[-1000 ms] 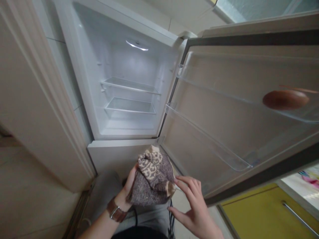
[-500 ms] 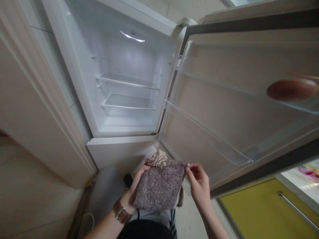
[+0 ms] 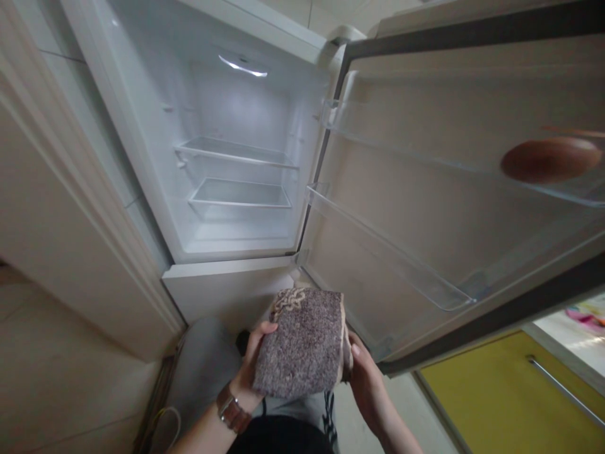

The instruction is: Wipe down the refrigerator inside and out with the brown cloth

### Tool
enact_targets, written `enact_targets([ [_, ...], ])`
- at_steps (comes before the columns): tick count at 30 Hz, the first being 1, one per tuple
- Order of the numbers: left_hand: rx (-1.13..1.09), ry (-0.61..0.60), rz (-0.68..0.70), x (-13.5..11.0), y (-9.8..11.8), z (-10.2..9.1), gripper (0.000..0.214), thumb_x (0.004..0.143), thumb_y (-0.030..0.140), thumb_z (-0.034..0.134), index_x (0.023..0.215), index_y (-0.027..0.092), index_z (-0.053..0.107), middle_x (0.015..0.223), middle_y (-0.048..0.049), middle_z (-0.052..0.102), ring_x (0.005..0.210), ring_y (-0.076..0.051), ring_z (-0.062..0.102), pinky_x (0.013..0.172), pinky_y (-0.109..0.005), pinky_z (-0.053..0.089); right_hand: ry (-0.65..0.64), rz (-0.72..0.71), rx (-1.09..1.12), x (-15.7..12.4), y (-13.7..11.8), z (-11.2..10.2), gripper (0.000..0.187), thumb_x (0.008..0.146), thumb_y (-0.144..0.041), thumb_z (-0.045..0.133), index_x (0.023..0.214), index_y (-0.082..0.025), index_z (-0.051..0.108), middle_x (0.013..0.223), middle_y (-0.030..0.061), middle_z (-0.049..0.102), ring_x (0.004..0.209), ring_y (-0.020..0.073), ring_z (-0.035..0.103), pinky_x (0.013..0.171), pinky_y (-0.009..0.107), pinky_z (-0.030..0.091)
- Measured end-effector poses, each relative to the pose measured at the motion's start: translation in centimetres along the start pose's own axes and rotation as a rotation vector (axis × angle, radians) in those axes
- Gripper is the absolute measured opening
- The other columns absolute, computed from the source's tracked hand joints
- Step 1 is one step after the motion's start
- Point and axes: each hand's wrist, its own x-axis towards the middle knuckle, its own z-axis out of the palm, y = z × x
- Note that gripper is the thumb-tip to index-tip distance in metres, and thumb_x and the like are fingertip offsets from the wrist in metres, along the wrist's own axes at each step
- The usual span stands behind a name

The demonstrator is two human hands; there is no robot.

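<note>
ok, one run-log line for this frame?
left hand: holding folded cloth | right hand: against cloth's right side, grip unclear | fridge door: open | fridge light: on

- Upper left of centre, we see a white fridge (image 3: 241, 107) standing open, its lamp (image 3: 242, 67) glowing white inside.
- The fridge door (image 3: 425, 202), with clear racks (image 3: 418, 271), fills the upper right for us.
- At far left we find pale moulding (image 3: 99, 208) beside a tiled wall (image 3: 91, 120).
- Lower left, we see beige floor (image 3: 70, 353); lower right, a yellow cabinet (image 3: 496, 391) under a pale bench (image 3: 562, 339).
</note>
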Motion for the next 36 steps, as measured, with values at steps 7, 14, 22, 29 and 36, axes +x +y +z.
enact_targets([
  [7,0.099,-0.244,-0.208,-0.8,0.8,0.1,0.068,0.062,0.029,0.062,0.126,0.009,0.071,0.107,-0.0166,0.078,0.116,-0.042,0.068,0.109,-0.058,0.047,-0.032,0.313,0.217,0.6,1.6,-0.1,0.058,0.056,-0.059,0.093,0.095,-0.020,0.074,0.093,0.0094,0.079,0.099,0.0310,0.074,0.102,0.046,0.053],
  [14,0.262,-0.160,-0.172,-1.8,1.4,1.4,0.065,0.069,0.020,0.066,0.133,0.012,0.069,0.104,-0.0163,0.079,0.108,-0.038,0.073,0.104,-0.052,0.051,-0.058,0.238,0.235,-0.5,1.0,0.5,0.078,0.050,-0.042,0.098,0.119,-0.019,0.069,0.116,0.0137,0.076,0.117,0.0355,0.070,0.110,0.052,0.049],
  [22,0.447,-0.201,-0.243,-0.8,1.1,1.8,0.052,0.071,0.019,0.066,0.121,0.015,0.076,0.098,-0.0132,0.079,0.104,-0.038,0.073,0.100,-0.050,0.052,0.003,0.198,0.184,-2.1,-0.5,1.2,0.074,0.060,-0.038,0.095,0.126,-0.018,0.068,0.115,0.0150,0.077,0.119,0.0365,0.069,0.112,0.053,0.048],
  [29,0.831,-0.341,0.218,5.0,2.1,2.9,0.049,0.079,0.038,0.079,0.125,0.024,0.074,0.129,-0.0113,0.068,0.132,-0.034,0.054,0.120,-0.046,0.033,0.172,0.054,0.102,-5.7,-4.0,-2.0,0.061,0.055,-0.038,0.093,0.109,-0.016,0.075,0.104,0.0153,0.078,0.116,0.0388,0.070,0.111,0.057,0.046],
  [36,1.401,-0.393,0.569,11.8,2.8,4.1,0.030,0.072,0.027,0.086,0.101,0.029,0.083,0.127,-0.0104,0.068,0.135,-0.035,0.049,0.131,-0.047,0.007,0.883,-0.721,-0.319,-12.8,-11.8,-10.8,0.030,0.054,-0.042,0.085,0.074,-0.023,0.071,0.081,0.0148,0.073,0.107,0.0417,0.069,0.096,0.061,0.054],
])
